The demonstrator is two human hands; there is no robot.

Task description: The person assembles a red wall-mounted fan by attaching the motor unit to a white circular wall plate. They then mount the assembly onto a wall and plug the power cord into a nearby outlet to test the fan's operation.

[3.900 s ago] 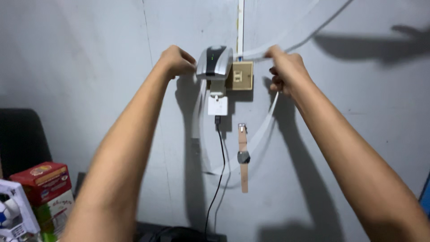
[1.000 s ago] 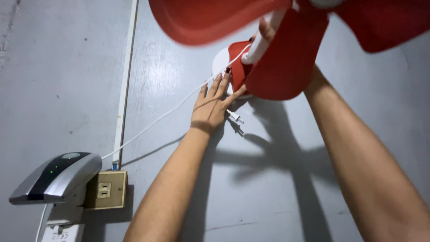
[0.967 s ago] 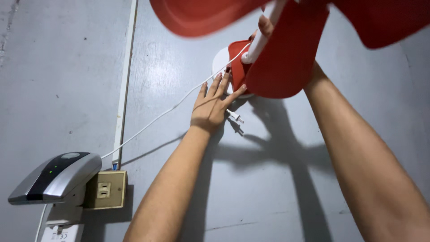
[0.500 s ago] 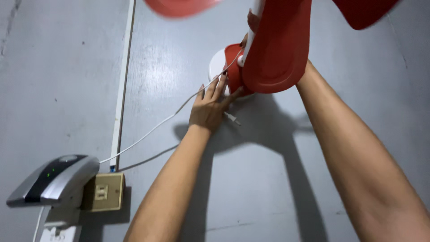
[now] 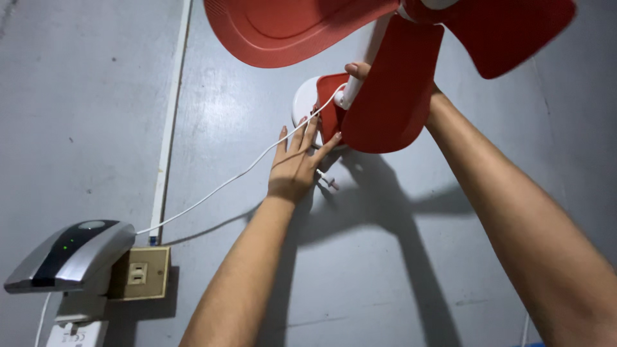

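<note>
— Since the frame a few seconds back, what has shifted?

— Both arms have lifted away from the wall socket and now reach up the grey painted wall (image 5: 83, 96) to a red plastic three-bladed fan (image 5: 392, 96). Against half a second ago, the blades have turned: one wide blade now spreads across the top left, another hangs down over the mount.

— Head view, then. Where does the fan sit?

— High on the wall, fixed by a round white and red wall mount (image 5: 315, 106). Its blades stand out toward the camera and throw a dark shadow down the wall below.

— And the left hand (image 5: 297, 168)?

— Flat against the wall just under the mount, fingers (image 5: 308, 132) spread apart and stretched upward, tips touching the mount's lower edge. It clamps nothing.

— The right hand (image 5: 357, 69)?

— Mostly hidden behind the hanging blade. A thumb tip shows beside the white neck of the fan; whether the fingers are curled round it, I cannot tell.

— Anything near them?

— A thin white cord (image 5: 225, 183) runs from the mount, passing under the left fingers, down-left toward a white vertical conduit strip (image 5: 170, 122). A small white screw or plug (image 5: 326, 180) sticks out of the wall just beside the left hand.

— Lower down?

— A beige square wall socket (image 5: 140, 273) at bottom left, touched by a silver and black oval device with a green light (image 5: 67, 254).
</note>
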